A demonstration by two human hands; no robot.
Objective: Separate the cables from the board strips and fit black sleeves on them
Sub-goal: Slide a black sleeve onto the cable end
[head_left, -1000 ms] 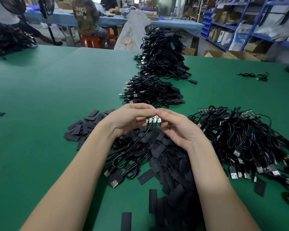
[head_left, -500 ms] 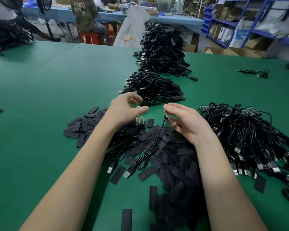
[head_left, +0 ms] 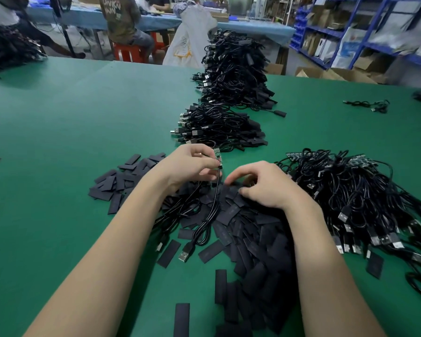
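Green felt-like table top (head_left: 58,132) fills the workspace, with blue shelving (head_left: 365,32) far right and a seated person (head_left: 122,23) at a blue-covered bench (head_left: 229,23) beyond the far edge.

Left hand (head_left: 187,166): raised a little above the table, fingers curled, thumb and fingertips pinching a small green circuit board (head_left: 217,156) held upright. One black cable (head_left: 213,207) hangs from the board's lower end, runs toward the near side over the sleeves, loops, and ends in a USB plug (head_left: 185,254) lying on the green surface. More cables trail from under this hand toward the near left.

Right hand (head_left: 265,186): palm down on the heap of black sleeves (head_left: 253,239), fingers bent with the tips down among the sleeves. Whether it actually has one pinched cannot be told; fingertips are partly hidden.

Sleeves: flat black rectangles, heaped between and under both forearms, spreading to the near edge; a thinner scatter lies left of the left wrist (head_left: 122,181).

Right of the right hand: large tangle of unseparated cables (head_left: 362,203), green board strips visible along its far edge, USB plugs fanned out toward the near right.

Far of the hands: a low pile of finished cables (head_left: 216,127), and behind it a taller pile (head_left: 233,71). One loose cable (head_left: 367,104) lies far right.
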